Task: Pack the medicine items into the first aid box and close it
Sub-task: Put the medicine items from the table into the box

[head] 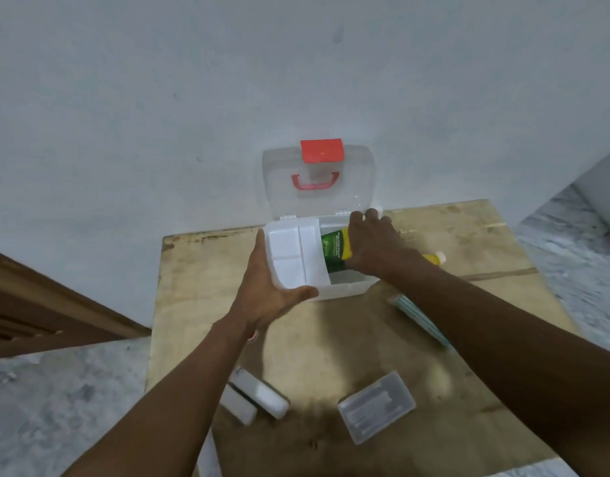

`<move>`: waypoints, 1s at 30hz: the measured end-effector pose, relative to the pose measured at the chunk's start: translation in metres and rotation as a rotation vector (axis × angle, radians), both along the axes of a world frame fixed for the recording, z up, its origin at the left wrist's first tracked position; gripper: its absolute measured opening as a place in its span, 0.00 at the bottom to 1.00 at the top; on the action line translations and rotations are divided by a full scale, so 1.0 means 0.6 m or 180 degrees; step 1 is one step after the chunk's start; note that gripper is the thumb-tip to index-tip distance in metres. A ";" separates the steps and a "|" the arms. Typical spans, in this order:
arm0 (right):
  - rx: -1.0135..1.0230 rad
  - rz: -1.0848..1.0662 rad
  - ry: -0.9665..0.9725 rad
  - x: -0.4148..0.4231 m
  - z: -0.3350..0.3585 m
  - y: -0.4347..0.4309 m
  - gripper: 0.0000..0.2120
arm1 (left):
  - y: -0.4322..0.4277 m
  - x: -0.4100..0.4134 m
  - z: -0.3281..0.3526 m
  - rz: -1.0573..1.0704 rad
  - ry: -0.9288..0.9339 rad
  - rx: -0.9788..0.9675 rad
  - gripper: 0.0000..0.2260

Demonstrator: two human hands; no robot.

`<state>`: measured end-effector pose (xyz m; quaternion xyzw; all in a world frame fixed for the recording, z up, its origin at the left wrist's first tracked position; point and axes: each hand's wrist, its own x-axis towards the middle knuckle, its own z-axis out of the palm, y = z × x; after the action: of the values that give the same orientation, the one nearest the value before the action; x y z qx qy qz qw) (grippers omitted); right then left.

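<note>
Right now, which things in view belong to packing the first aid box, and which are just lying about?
Job: first aid box, lid open; white tray held by left hand; green tube gripped by right hand; clear case, white packs, striped packet waiting on the table.

Lying about: brown woodwork at left; small red thing by the left wrist, unclear.

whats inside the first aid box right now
A green and yellow tube, held by the right hand, reaches in, cap end outside. The left hand holds a white divided tray over the left part of the first aid box. Whatever lies beneath tray and hand is hidden.
</note>
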<state>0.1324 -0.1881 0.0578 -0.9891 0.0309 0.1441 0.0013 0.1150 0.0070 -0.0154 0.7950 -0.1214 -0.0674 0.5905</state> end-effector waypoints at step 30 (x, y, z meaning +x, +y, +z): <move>0.1746 -0.0600 0.0229 0.012 -0.087 0.006 0.29 | -0.006 -0.006 -0.010 0.0259 -0.0048 0.0467 0.46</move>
<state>0.1397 -0.1843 0.0053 -0.9388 0.0826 0.1813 0.2810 0.1116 0.0033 -0.0211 0.8409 -0.0882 -0.0461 0.5320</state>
